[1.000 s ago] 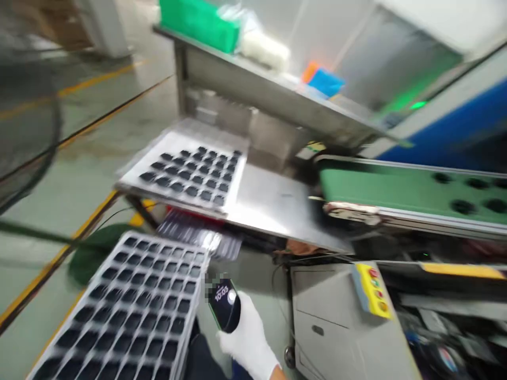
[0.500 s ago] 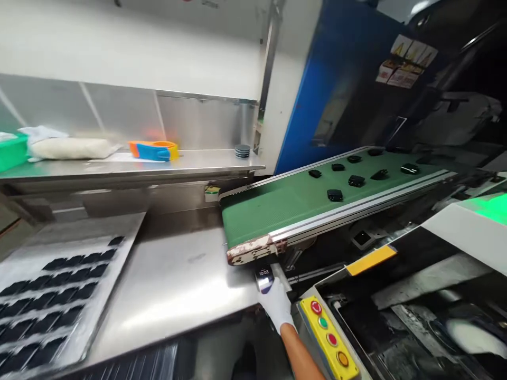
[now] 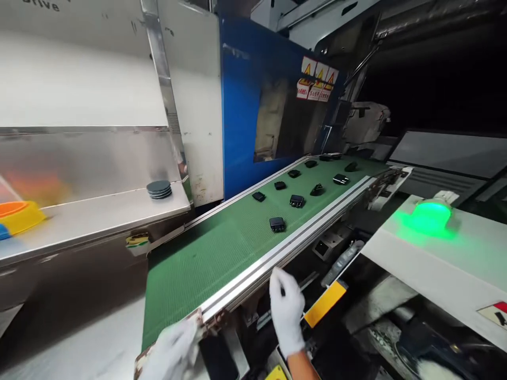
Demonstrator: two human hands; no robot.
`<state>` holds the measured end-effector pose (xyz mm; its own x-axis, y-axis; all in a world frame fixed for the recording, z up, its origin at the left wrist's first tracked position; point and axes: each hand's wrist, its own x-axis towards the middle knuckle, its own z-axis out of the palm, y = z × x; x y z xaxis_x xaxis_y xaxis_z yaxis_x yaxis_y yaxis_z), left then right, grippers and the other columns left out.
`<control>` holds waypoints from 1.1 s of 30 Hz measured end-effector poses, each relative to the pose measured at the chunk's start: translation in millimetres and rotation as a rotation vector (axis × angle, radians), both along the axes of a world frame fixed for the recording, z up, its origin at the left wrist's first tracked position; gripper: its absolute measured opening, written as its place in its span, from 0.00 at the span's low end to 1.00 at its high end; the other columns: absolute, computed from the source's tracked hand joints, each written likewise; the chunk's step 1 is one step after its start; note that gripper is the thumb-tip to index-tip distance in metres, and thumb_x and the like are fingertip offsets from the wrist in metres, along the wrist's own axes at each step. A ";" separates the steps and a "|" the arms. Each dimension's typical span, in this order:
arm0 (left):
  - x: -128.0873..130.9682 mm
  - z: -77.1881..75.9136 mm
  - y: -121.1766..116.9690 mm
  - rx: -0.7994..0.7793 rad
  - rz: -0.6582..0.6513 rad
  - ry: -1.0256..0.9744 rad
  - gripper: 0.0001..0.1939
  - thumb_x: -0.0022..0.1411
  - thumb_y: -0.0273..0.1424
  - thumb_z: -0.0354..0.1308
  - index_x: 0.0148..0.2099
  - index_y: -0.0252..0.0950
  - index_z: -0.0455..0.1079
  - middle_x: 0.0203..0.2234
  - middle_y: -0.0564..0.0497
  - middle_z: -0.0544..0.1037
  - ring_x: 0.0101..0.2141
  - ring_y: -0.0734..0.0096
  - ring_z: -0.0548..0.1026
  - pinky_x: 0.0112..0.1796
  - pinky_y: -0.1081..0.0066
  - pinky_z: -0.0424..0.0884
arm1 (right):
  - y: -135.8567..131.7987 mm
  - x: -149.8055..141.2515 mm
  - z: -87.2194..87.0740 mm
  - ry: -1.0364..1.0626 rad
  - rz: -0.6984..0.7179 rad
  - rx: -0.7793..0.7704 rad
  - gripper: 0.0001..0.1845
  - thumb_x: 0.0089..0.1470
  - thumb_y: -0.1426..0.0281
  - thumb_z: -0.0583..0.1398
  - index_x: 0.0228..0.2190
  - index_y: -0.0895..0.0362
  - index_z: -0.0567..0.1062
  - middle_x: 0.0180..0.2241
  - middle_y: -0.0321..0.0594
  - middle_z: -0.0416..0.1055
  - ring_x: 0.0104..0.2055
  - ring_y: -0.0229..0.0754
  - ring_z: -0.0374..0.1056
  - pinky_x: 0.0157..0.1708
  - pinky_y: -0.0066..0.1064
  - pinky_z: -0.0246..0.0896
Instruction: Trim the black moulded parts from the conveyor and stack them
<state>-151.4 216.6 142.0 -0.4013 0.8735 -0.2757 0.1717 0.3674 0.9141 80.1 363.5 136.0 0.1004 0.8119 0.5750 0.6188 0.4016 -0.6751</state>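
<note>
Our view runs along the long aluminium side rail (image 3: 273, 269) of a green mesh conveyor belt (image 3: 206, 269), whose near end, capped by a chipped, rust-stained frame end (image 3: 198, 319), comes down between our hands. Our left hand (image 3: 170, 351), in a white glove, is blurred over that frame end; we cannot tell whether its fingers are spread or gripping. Our right hand (image 3: 287, 311), also white-gloved, stands just beyond the rail with its fingers raised and bunched. A dark speck shows at the fingertips, but we cannot tell if they pinch anything.

The small black moulded parts (image 3: 277, 224) sit scattered in loose rows on the far half of the belt, well apart from both hands. Left of the belt, a brushed stainless steel shelf (image 3: 91, 227) holds a short stack of dark round discs (image 3: 159, 189) near its corner, with an orange-and-yellow plastic object (image 3: 18, 216) at the picture's edge. Behind the belt rises a blue machine panel (image 3: 241, 105) with yellow warning labels (image 3: 315, 79). To the right, a glowing green lamp (image 3: 431, 217) sits on a white machine cover (image 3: 435, 264), and a yellow strip (image 3: 325, 303) lies near our right hand.
</note>
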 end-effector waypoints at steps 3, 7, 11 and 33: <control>8.9 39.7 133.3 0.265 -0.162 0.078 0.26 0.61 0.54 0.52 0.27 0.35 0.67 0.22 0.51 0.72 0.27 0.67 0.72 0.29 0.70 0.66 | 90.8 13.3 78.2 -0.253 -0.271 -0.151 0.23 0.57 0.58 0.57 0.46 0.61 0.75 0.44 0.53 0.75 0.48 0.55 0.67 0.48 0.44 0.62; 33.0 86.7 309.7 0.340 -0.171 0.180 0.24 0.60 0.50 0.53 0.37 0.32 0.71 0.32 0.44 0.78 0.34 0.64 0.75 0.36 0.69 0.68 | 146.4 0.1 117.3 -0.557 -0.329 -0.335 0.24 0.53 0.51 0.59 0.38 0.59 0.77 0.38 0.52 0.75 0.45 0.58 0.68 0.43 0.46 0.59; 48.3 107.8 419.4 0.325 -0.229 0.216 0.18 0.53 0.42 0.64 0.37 0.30 0.73 0.34 0.39 0.80 0.40 0.58 0.76 0.42 0.65 0.70 | 152.6 -13.6 97.6 -0.633 -0.266 -0.261 0.16 0.51 0.58 0.63 0.35 0.57 0.78 0.36 0.49 0.75 0.42 0.57 0.69 0.40 0.45 0.58; -108.7 57.3 -11.5 0.207 -0.162 -0.522 0.16 0.45 0.24 0.69 0.35 0.34 0.66 0.29 0.54 0.73 0.32 0.73 0.70 0.33 0.74 0.64 | -53.8 -144.8 73.1 -0.304 0.907 -0.901 0.09 0.51 0.68 0.56 0.30 0.57 0.76 0.27 0.35 0.73 0.29 0.39 0.66 0.29 0.28 0.58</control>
<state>-260.0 205.1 199.3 -0.1154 0.9691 -0.2178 -0.2815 0.1784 0.9428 -64.7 309.8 209.1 -0.7166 0.6305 -0.2983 0.5434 0.2366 -0.8054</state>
